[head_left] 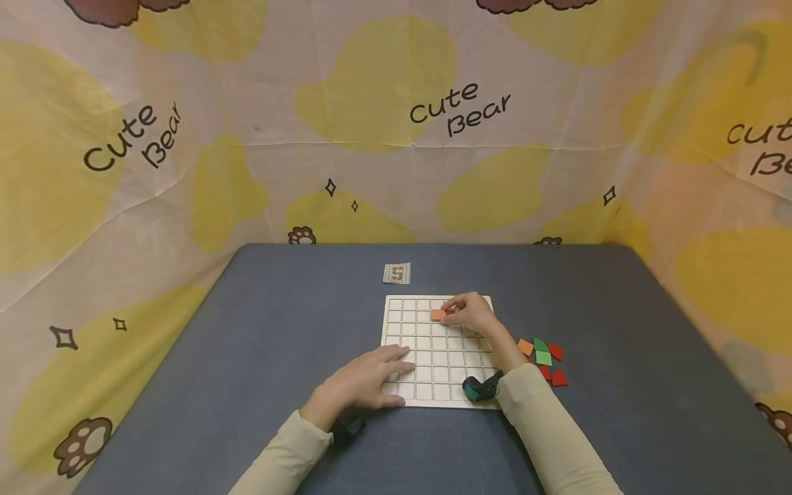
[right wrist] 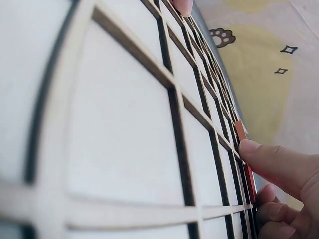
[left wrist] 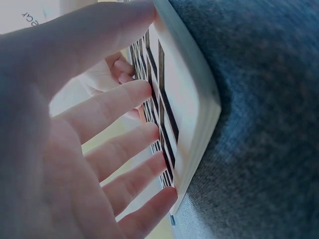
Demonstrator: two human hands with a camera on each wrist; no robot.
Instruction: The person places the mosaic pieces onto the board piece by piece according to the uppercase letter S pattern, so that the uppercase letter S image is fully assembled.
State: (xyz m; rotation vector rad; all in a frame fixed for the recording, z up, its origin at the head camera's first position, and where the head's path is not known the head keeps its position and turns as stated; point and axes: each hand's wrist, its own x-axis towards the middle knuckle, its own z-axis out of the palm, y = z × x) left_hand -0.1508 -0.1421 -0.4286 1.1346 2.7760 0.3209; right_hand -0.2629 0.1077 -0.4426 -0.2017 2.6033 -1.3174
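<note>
A white grid board [head_left: 433, 392] with square cells lies on the table. My left hand [head_left: 371, 377] rests on its near left part, fingers spread and fairly straight; in the left wrist view the fingertips [left wrist: 142, 89] touch the board's edge and grid. My right hand [head_left: 473, 315] reaches to the far part of the board. Between its thumb and fingers it pinches a red tile [right wrist: 250, 183], mostly hidden by the fingers in the head view. Directly left of it an orange tile [head_left: 438, 315] sits in a cell, close to the thumb.
Several loose tiles, among them a green tile [head_left: 543, 357] and a red tile [head_left: 559, 378], lie right of the board beside the right forearm. A small card [head_left: 397, 273] with a coloured grid picture lies behind the board. Patterned cloth [head_left: 371, 103] hangs around the table.
</note>
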